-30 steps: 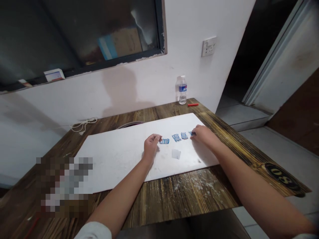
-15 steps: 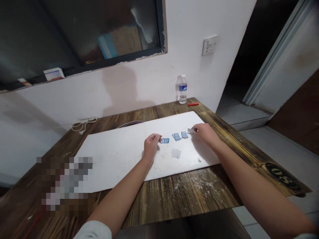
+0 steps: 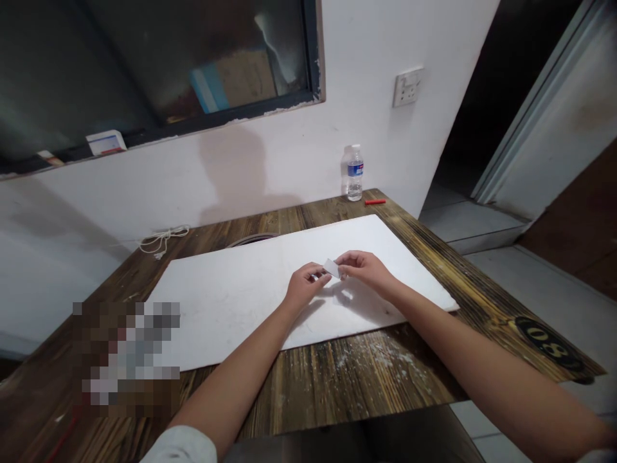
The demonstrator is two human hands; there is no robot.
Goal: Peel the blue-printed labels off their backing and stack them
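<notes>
My left hand and my right hand have come together over the white board. Thumbs and fingers of both pinch a small whitish-grey card, which is tilted up between them. Whether it is a single card or several pressed together, I cannot tell. Just below the hands, on the board, there is a bright patch in the shadow; I cannot make out if a pale card lies there. No blue-patterned cards show; the hands cover much of where they lay.
The board lies on a dark wooden table. At the back stand a water bottle and a red stick-like item. A white cord lies at the back left. White crumbs dot the near edge. The left corner is pixelated.
My right hand has moved left to meet my left hand, which has shifted slightly right. Both now grip a pale card. The blue-patterned cards have gone from view.
</notes>
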